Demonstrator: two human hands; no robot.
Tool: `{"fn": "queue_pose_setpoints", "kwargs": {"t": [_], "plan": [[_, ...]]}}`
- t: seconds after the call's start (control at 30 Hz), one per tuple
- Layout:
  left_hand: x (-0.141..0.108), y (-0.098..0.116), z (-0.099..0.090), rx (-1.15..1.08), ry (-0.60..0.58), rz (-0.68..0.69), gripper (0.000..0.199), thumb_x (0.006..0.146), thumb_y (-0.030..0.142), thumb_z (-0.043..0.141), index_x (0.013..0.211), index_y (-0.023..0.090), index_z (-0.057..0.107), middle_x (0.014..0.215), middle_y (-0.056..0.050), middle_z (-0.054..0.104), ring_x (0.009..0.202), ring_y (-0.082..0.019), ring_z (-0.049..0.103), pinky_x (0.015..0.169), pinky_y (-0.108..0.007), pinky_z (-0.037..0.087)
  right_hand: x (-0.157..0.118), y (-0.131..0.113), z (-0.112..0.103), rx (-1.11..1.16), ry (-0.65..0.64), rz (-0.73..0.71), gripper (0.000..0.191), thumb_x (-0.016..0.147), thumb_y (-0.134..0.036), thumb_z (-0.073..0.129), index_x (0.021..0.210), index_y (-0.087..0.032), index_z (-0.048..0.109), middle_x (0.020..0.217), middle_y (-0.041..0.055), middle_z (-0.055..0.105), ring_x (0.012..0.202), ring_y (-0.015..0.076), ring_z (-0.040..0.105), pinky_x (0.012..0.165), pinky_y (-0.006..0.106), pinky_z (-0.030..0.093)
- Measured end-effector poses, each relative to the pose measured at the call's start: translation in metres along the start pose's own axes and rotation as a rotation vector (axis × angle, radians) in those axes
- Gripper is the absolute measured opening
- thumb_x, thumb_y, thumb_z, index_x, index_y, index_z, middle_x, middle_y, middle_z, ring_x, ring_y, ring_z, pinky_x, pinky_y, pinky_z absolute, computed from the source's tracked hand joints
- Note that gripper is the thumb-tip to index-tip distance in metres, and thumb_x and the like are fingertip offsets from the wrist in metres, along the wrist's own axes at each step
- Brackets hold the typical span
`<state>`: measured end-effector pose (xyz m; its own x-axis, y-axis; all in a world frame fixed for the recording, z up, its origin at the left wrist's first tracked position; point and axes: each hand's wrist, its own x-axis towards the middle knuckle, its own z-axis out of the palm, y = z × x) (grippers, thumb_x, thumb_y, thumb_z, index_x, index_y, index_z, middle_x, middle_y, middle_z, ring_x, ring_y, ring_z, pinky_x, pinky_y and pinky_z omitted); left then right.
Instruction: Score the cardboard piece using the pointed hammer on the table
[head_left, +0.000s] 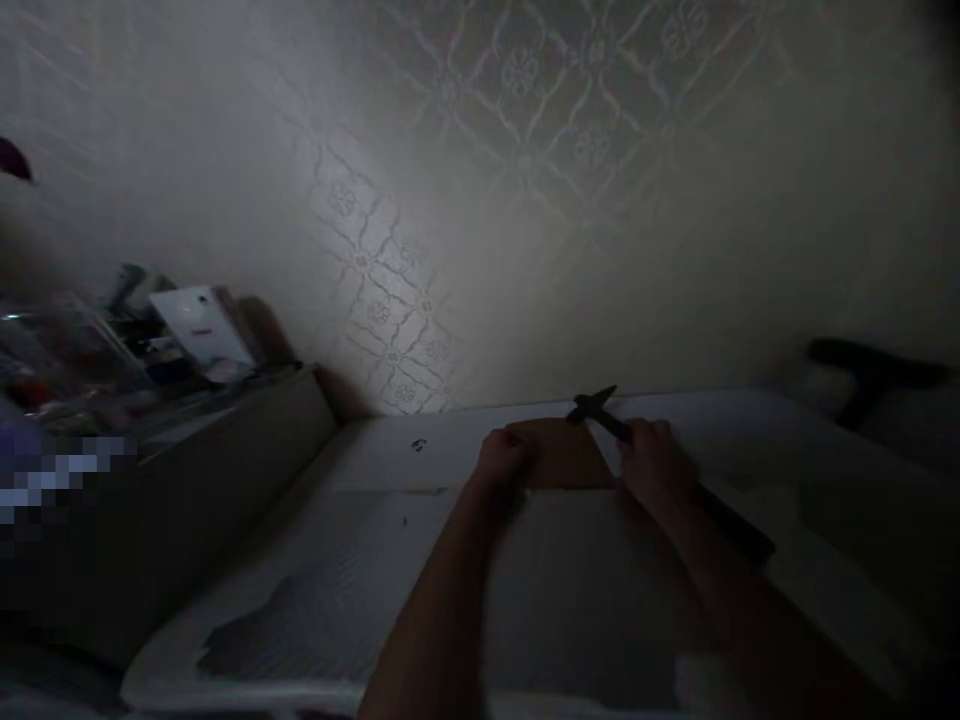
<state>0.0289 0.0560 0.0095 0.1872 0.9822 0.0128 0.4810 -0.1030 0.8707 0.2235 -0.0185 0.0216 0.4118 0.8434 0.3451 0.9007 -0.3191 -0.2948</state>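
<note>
My right hand [656, 465] is wrapped round the handle of a dark hammer [600, 405]. The hammer's head, with a pointed end, hangs over the far edge of a flat brown board [566, 455]. Its handle runs back under my right forearm to the lower right. My left hand [504, 458] is closed at the left end of the board, thumb towards its top face, and seems to grip that edge. Anything small between those fingers is too dark to make out. Under the board lies a white surface [450, 455] with a small black mark [418, 445].
A patterned wall [525, 250] rises behind the table. On the left, a cabinet [240, 510] carries a white box [202, 330] and a clear container [67, 345]. A dark T-shaped object [874, 370] stands at the right. Grey sheeting [300, 620] covers the near tabletop. The scene is dim.
</note>
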Motion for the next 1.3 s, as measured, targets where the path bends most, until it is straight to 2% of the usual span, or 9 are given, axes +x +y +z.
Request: {"fn": "queue_pose_setpoints", "kwargs": {"t": [0.13,0.23,0.37,0.47,0.57,0.7,0.8,1.03,1.3], "plan": [[-0.002,0.003,-0.001,0.004,0.013,0.039,0.016,0.072,0.017,0.056,0.083,0.011,0.067,0.083,-0.008,0.067,0.077,-0.016,0.062,0.066,-0.021,0.047,-0.002,-0.005,0.001,0.059,0.071,-0.124,0.026,0.088,-0.026,0.045,0.112,-0.020,0.054,0.109,0.0097,0.055,0.085,0.0215,0.060,0.061,0.030,0.039],[-0.005,0.007,-0.005,0.022,-0.004,0.039,0.022,0.075,0.018,0.053,0.092,0.011,0.065,0.091,-0.009,0.068,0.083,-0.017,0.062,0.071,-0.023,0.048,-0.004,-0.009,0.004,0.088,0.088,-0.235,0.027,0.089,-0.023,0.043,0.114,-0.019,0.051,0.106,0.0082,0.058,0.085,0.0206,0.060,0.065,0.030,0.039],[-0.011,0.011,-0.015,0.282,-0.121,0.060,0.038,0.075,0.035,0.059,0.108,0.016,0.061,0.110,-0.010,0.063,0.102,-0.024,0.058,0.088,-0.032,0.044,-0.007,-0.013,0.008,0.108,0.087,-0.330,0.027,0.088,-0.020,0.043,0.115,-0.018,0.050,0.103,0.0063,0.062,0.089,0.0210,0.059,0.071,0.031,0.039],[-0.016,0.014,-0.020,0.614,-0.200,0.036,0.073,0.066,0.055,0.064,0.128,0.021,0.046,0.138,-0.013,0.042,0.128,-0.034,0.034,0.105,-0.046,0.026,-0.008,-0.016,0.008,0.126,0.097,-0.382,0.027,0.088,-0.018,0.044,0.114,-0.020,0.050,0.103,0.0050,0.062,0.092,0.0207,0.058,0.073,0.031,0.039],[-0.019,0.016,-0.020,0.763,-0.269,-0.004,0.092,0.066,0.064,0.059,0.140,0.020,0.025,0.149,-0.014,0.018,0.136,-0.037,0.011,0.108,-0.053,0.012,-0.009,-0.018,0.008,0.143,0.089,-0.420,0.028,0.087,-0.016,0.044,0.114,-0.021,0.051,0.102,0.0041,0.062,0.092,0.0197,0.057,0.076,0.030,0.038],[-0.021,0.017,-0.018,0.795,-0.300,-0.036,0.095,0.069,0.066,0.053,0.143,0.020,0.015,0.151,-0.013,0.010,0.137,-0.036,0.005,0.109,-0.051,0.010,-0.010,-0.019,0.010,0.172,0.110,-0.443,0.029,0.087,-0.014,0.044,0.114,-0.022,0.051,0.102,0.0038,0.062,0.092,0.0187,0.056,0.078,0.030,0.038],[-0.020,0.016,-0.018,0.804,-0.300,-0.030,0.097,0.069,0.066,0.053,0.144,0.020,0.012,0.151,-0.014,0.010,0.137,-0.036,0.005,0.109,-0.052,0.011,-0.009,-0.019,0.012,0.178,0.110,-0.450,0.031,0.084,-0.011,0.045,0.113,-0.021,0.051,0.103,0.0046,0.062,0.094,0.0184,0.055,0.079,0.029,0.038],[-0.020,0.017,-0.018,0.779,-0.283,0.006,0.088,0.069,0.062,0.056,0.140,0.022,0.024,0.147,-0.013,0.023,0.134,-0.037,0.017,0.107,-0.052,0.017,-0.008,-0.017,0.011,0.191,0.104,-0.457,0.031,0.085,-0.013,0.045,0.114,-0.021,0.051,0.102,0.0048,0.062,0.094,0.0185,0.055,0.079,0.030,0.038],[-0.020,0.016,-0.018,0.725,-0.266,0.024,0.089,0.068,0.059,0.060,0.140,0.024,0.023,0.146,-0.013,0.025,0.134,-0.037,0.017,0.106,-0.053,0.015,-0.007,-0.016,0.013,0.208,0.083,-0.456,0.032,0.085,-0.014,0.045,0.115,-0.022,0.051,0.104,0.0053,0.061,0.093,0.0188,0.055,0.078,0.030,0.038]]}}
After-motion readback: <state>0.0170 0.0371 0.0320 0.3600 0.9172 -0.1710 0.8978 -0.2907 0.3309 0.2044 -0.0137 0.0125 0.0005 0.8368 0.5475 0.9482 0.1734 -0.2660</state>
